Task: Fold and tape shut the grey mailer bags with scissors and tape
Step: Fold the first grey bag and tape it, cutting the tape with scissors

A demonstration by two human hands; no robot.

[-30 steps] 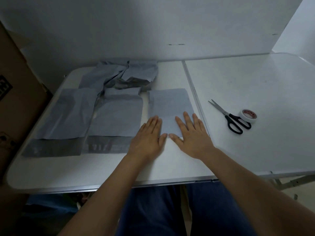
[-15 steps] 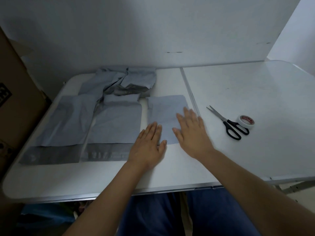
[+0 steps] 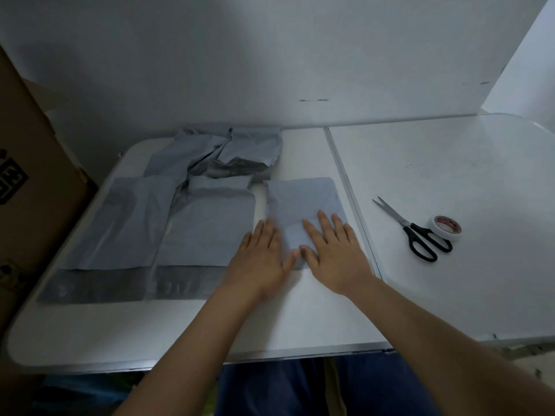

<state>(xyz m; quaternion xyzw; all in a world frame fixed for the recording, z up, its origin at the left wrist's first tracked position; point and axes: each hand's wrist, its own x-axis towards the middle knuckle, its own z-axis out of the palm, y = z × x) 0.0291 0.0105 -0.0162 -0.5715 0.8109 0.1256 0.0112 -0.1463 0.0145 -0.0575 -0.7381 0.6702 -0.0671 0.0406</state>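
Note:
A folded grey mailer bag [image 3: 303, 202] lies flat near the table's middle seam. My left hand [image 3: 261, 259] lies flat with straight fingers on the bag's near left corner. My right hand [image 3: 333, 253] presses flat on its near right part, thumbs almost meeting. Black-handled scissors [image 3: 411, 232] lie to the right of the seam, blades pointing away. A white tape roll [image 3: 446, 229] sits beside the scissor handles. Neither hand holds anything.
Two flat grey mailer bags [image 3: 207, 232] [image 3: 126, 223] with darker flaps lie left of my hands, and crumpled grey bags [image 3: 228, 154] sit behind them. The white folding table [image 3: 450, 175] meets a white wall. A cardboard box [image 3: 27, 181] stands at the left.
My right hand slid up the folded bag and has come back toward its near edge. My left hand stays pressed at the near left corner. The camera view tilted slightly.

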